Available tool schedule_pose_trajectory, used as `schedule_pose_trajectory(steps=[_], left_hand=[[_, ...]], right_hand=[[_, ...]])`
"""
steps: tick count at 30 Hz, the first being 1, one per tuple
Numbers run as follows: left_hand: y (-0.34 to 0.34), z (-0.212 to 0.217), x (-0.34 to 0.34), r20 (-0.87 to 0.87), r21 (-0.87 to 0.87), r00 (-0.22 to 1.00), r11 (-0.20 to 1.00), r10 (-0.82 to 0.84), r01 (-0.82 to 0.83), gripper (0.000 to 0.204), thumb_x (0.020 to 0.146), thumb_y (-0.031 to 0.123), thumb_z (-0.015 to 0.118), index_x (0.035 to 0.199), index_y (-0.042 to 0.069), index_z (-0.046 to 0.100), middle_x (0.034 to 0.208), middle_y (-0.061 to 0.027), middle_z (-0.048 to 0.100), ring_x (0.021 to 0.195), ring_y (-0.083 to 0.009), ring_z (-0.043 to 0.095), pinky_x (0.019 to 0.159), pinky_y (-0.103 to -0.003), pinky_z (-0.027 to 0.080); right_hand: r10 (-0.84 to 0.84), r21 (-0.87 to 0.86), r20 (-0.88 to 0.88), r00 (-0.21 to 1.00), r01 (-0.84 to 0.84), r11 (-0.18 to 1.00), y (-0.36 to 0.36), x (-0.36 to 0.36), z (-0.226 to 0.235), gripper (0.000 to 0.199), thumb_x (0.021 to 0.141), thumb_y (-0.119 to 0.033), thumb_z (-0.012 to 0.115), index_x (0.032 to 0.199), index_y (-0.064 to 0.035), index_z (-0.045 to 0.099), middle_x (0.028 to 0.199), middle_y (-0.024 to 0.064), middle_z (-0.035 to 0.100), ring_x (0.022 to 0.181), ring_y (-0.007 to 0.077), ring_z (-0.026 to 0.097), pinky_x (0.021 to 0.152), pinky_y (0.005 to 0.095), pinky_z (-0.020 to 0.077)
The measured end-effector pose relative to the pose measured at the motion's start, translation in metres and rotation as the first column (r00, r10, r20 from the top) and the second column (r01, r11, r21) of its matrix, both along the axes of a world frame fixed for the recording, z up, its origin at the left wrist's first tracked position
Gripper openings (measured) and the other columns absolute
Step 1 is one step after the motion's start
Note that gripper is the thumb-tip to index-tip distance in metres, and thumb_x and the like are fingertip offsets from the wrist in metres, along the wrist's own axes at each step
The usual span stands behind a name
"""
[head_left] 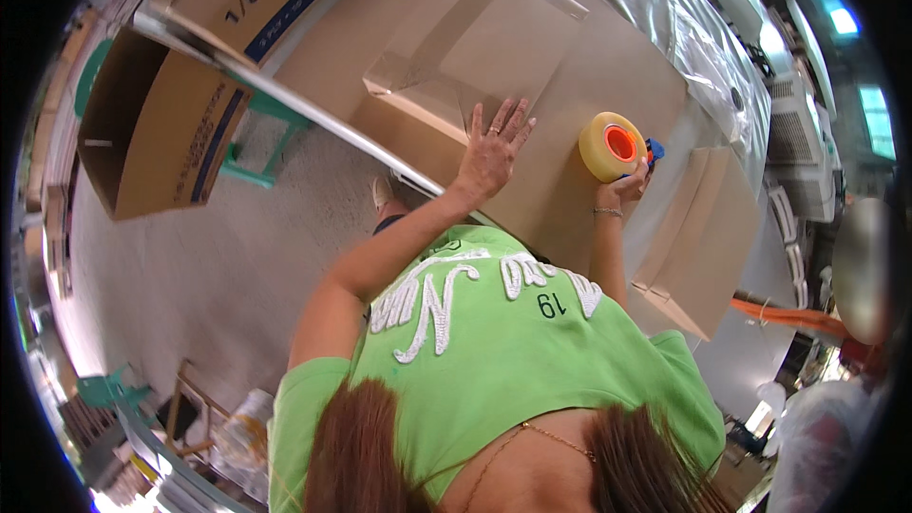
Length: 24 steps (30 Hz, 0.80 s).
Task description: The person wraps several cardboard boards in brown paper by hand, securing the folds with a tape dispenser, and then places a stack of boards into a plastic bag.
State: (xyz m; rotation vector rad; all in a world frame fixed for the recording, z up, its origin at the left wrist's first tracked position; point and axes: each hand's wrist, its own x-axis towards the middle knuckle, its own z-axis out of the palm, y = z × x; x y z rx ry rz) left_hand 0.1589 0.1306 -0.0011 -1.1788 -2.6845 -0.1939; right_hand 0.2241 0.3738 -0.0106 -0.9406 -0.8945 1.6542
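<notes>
A brown cardboard box (518,47) lies on the work table in front of me, with its near flaps towards my body. My left hand (487,160) rests on its near part, palm down, with the fingers stretched out and a ring on one of them. To the right, my right hand (624,186) is closed on a tape dispenser (655,149) with blue parts. The dispenser carries a large yellowish roll of packing tape (596,154) with an orange core. It is held just above the cardboard; whether it touches cannot be told.
Another cardboard piece (698,237) with folded flaps lies right of my right arm. Silvery plastic sheeting (655,9) covers the far right. A printed carton (214,0) stands at the far left. An open carton (166,133) sits left of the table by a green stool (266,147).
</notes>
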Motion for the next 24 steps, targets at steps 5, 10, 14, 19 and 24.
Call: schedule_pose_trajectory(steps=[5,10,14,19,24], left_hand=[[0.015,0.016,-0.003,-0.032,-0.411,0.999,0.912,-0.017,0.003,0.060,0.093,0.036,0.054,0.148,0.013,0.041,0.162,-0.0077,0.017,0.149,-0.0312,0.012,0.118,-0.057,0.011],[-0.027,-0.014,-0.061,0.174,0.344,0.912,0.891,-0.372,0.297,0.062,0.097,0.050,0.044,0.151,0.022,0.034,0.161,-0.0047,0.021,0.149,-0.0269,0.016,0.119,-0.052,0.011],[-0.106,-0.005,-0.138,0.057,0.194,0.995,0.979,-0.079,0.067,0.065,0.098,0.054,0.041,0.153,0.021,0.030,0.159,-0.0064,0.026,0.147,-0.0270,0.022,0.119,-0.051,0.015],[-0.170,0.000,-0.180,0.502,0.488,0.851,0.863,-0.152,-0.134,0.063,0.100,0.049,0.041,0.153,0.017,0.030,0.157,-0.0118,0.030,0.143,-0.0333,0.030,0.117,-0.052,0.019],[-0.196,-0.028,-0.172,0.639,0.514,0.751,0.819,-0.168,-0.254,0.068,0.099,0.051,0.043,0.152,0.011,0.030,0.157,-0.0128,0.030,0.145,-0.0354,0.025,0.119,-0.051,0.012]], right_hand=[[-0.070,0.356,0.216,0.974,-0.012,0.935,0.006,0.005,-0.021,0.047,0.094,-0.030,0.058,0.129,0.0015,0.057,0.120,0.0109,0.063,0.106,0.0266,0.060,0.097,0.0382,0.0454],[-0.570,0.630,0.773,0.278,-0.234,0.740,0.000,0.017,-0.015,0.046,0.099,-0.038,0.052,0.129,-0.0028,0.058,0.119,0.0131,0.063,0.106,0.0297,0.058,0.102,0.0407,0.0398],[-0.654,0.741,0.670,0.352,-0.373,0.558,-0.044,0.018,0.014,0.044,0.103,-0.036,0.045,0.130,-0.0042,0.058,0.129,0.0175,0.056,0.115,0.0312,0.052,0.103,0.0395,0.0374],[0.289,0.197,0.665,0.689,-0.535,0.821,-0.179,-0.031,0.005,0.052,0.104,-0.038,0.038,0.140,-0.0015,0.046,0.147,0.0165,0.041,0.135,0.0301,0.037,0.111,0.0388,0.0264],[0.436,0.086,0.527,0.729,-0.557,0.826,-0.218,-0.045,-0.019,0.065,0.103,-0.049,0.030,0.146,-0.0004,0.036,0.154,0.0151,0.032,0.143,0.0274,0.025,0.117,0.0380,0.0137]])
